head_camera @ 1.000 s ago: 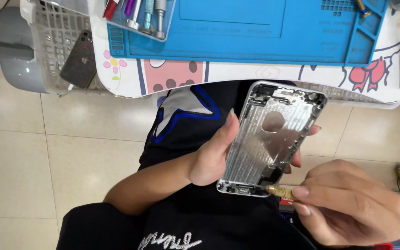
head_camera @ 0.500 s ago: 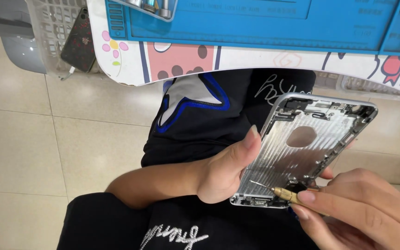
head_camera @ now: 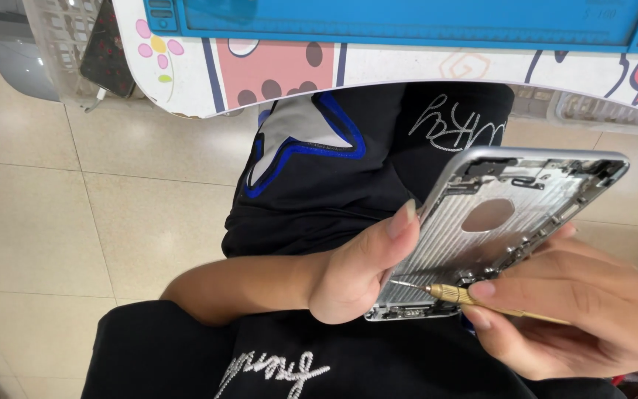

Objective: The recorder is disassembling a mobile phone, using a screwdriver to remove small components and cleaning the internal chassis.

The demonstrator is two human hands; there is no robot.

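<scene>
My left hand (head_camera: 359, 273) grips the lower left edge of a silver phone back housing (head_camera: 500, 222), held open side up over my lap, with the thumb along its rim. The housing is bare metal inside, with a round hole in the middle and small parts along its edges. My right hand (head_camera: 577, 307) holds a thin brass-handled screwdriver (head_camera: 455, 294). Its tip points left and rests inside the housing near the bottom end, close to my left thumb.
Above my lap is the edge of a white table with cartoon prints (head_camera: 275, 70), and a blue work mat (head_camera: 407, 18) lies on it. A clear plastic basket (head_camera: 75, 44) holding a dark phone hangs at the upper left. Beige floor tiles lie below.
The view has shifted, so the housing and both hands now sit further right and lower in the frame. The screwdriver tip stays at the bottom end of the housing.
</scene>
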